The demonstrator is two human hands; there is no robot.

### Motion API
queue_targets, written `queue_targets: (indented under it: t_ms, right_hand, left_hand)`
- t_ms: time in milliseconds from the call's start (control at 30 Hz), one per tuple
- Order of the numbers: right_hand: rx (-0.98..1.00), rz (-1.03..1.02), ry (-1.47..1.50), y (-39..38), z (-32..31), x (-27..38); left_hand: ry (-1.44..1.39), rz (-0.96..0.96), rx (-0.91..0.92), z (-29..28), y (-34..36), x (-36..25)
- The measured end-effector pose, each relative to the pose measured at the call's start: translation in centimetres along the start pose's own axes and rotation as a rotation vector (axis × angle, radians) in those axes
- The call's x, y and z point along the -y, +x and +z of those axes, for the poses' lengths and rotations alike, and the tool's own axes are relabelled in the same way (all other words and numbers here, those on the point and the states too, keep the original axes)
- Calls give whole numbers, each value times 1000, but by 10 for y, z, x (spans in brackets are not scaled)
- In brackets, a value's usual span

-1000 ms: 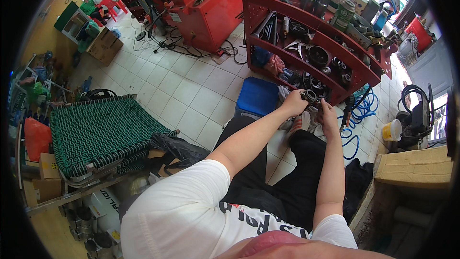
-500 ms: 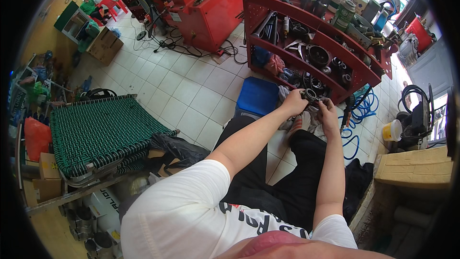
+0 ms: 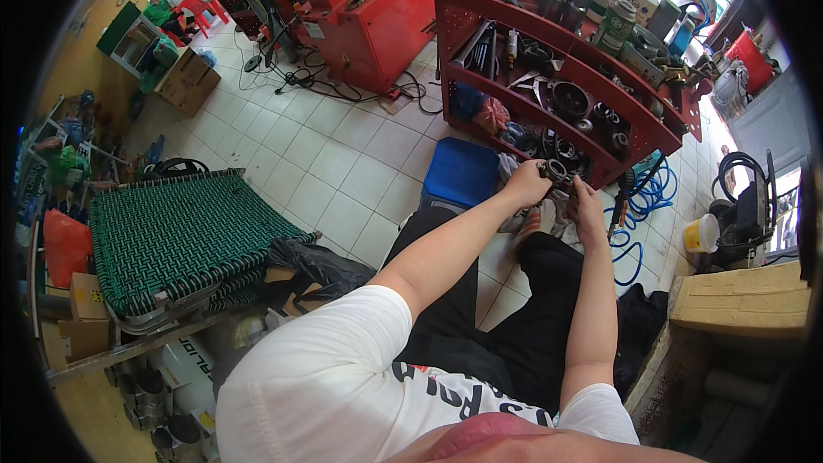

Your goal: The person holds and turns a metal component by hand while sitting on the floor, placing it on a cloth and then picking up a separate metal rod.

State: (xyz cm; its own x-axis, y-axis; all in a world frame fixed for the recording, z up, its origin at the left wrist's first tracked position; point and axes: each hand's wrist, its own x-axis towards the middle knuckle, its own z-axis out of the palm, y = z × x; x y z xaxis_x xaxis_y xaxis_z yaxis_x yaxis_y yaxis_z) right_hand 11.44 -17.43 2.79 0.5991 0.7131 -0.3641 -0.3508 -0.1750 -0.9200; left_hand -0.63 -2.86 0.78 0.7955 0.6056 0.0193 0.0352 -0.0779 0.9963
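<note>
My left hand (image 3: pixel 525 183) is closed on a dark, ring-shaped metal part (image 3: pixel 556 171), held in front of the lowest shelf of the red tool cart. Against the right side of that part, the fingers of my right hand (image 3: pixel 587 207) are pinched together. Whatever sits between those fingertips is too small to make out. Below the hands lie crumpled pale rags (image 3: pixel 561 225) by my bare foot (image 3: pixel 536 221). A blue-lidded box (image 3: pixel 460 171) stands to the left of my left hand.
The red tool cart (image 3: pixel 506 90) carries cans, bottles and metal parts. A coiled blue hose (image 3: pixel 656 189) lies right of my hands, near a white tub (image 3: pixel 702 233). At left is a folded green woven cot (image 3: pixel 189 236); a large red machine (image 3: pixel 377 30) stands beyond.
My right hand has shifted very slightly and its fingers have drawn closer together at the part. My left hand stays in place with the metal part.
</note>
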Motion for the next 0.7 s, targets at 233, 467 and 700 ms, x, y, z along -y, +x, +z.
queue_targets:
  t_ms: [233,467,700]
  right_hand:
    - [33,-59,5,-1,2,0]
    - [62,-93,46,-3,4,2]
    - [35,-96,62,-4,2,1]
  left_hand:
    - [21,-11,-10,-1,-1,-2]
    - [-25,2,-21,-1,1,3]
    - [-19,-14,0,1,-1,-2]
